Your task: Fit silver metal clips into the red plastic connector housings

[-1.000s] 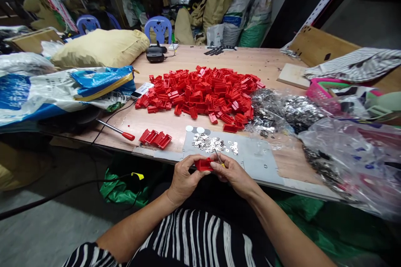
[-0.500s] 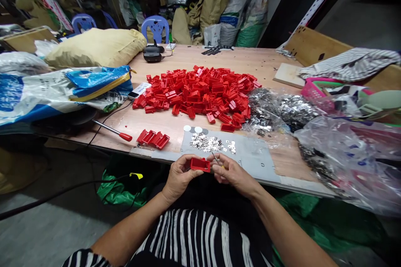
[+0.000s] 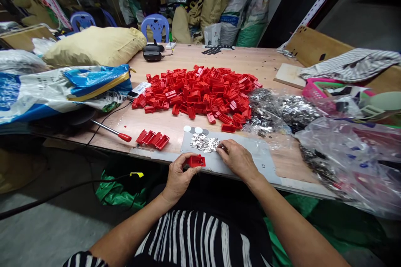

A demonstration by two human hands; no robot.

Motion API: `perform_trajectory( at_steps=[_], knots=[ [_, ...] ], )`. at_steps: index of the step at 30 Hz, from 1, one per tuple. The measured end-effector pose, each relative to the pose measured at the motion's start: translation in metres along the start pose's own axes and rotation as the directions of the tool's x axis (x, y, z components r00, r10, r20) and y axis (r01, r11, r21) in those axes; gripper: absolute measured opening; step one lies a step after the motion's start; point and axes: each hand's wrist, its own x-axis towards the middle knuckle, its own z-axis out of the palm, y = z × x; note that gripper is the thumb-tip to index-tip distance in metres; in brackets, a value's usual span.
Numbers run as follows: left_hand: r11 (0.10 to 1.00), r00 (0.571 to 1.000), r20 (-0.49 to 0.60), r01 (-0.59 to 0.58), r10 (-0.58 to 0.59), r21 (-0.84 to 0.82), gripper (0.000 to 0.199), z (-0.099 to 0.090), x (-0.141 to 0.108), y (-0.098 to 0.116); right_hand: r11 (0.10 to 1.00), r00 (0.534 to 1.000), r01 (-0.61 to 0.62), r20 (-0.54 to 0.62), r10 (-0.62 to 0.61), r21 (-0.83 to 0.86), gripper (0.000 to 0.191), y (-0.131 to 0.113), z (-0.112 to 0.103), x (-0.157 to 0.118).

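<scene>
My left hand (image 3: 179, 177) grips a small red plastic housing (image 3: 197, 160) just off the table's front edge, its open side up. My right hand (image 3: 235, 157) is over the grey mat (image 3: 255, 154), fingers pinched at the right side of a pile of small silvery metal pieces (image 3: 203, 142). A dark thing shows at its fingertips, too small to make out. Several red housings stand in a row (image 3: 153, 139) to the left of the mat. Behind is a large heap of red housings (image 3: 203, 91).
Bags of dark metal parts (image 3: 269, 108) and a clear plastic bag (image 3: 351, 154) lie on the right. A red-tipped rod (image 3: 124, 137), a cable and a blue-white sack (image 3: 62, 89) are on the left. A pink basket (image 3: 316, 89) stands at the back right.
My right hand has moved away from the red housing, forward and right to the metal pieces. My left hand has shifted slightly left with the housing.
</scene>
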Motion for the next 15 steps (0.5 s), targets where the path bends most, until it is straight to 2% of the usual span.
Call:
perform_trajectory(
  at_steps=[5, 9, 12, 15],
  knots=[
    [0.999, 1.000, 0.004, -0.014, 0.014, 0.031, 0.032, 0.000, 0.000, -0.001, 0.995, 0.996, -0.083, 0.019, 0.084, -0.051, 0.015, -0.009, 0.002, 0.000],
    [1.000, 1.000, 0.009, -0.010, 0.010, 0.018, 0.032, 0.001, 0.001, -0.001, 0.996, 0.996, -0.086, 0.032, 0.087, -0.026, 0.013, -0.011, 0.003, 0.001],
    [0.999, 1.000, 0.013, 0.014, -0.013, -0.046, 0.032, 0.001, 0.002, 0.002, 0.994, 0.996, -0.089, 0.025, 0.088, 0.062, 0.011, -0.008, 0.002, 0.002],
    [0.984, 0.998, 0.024, 0.057, -0.053, -0.168, 0.033, 0.003, 0.004, 0.005, 0.964, 0.994, -0.106, 0.013, 0.106, 0.242, 0.010, 0.000, -0.002, 0.001]
  ],
)
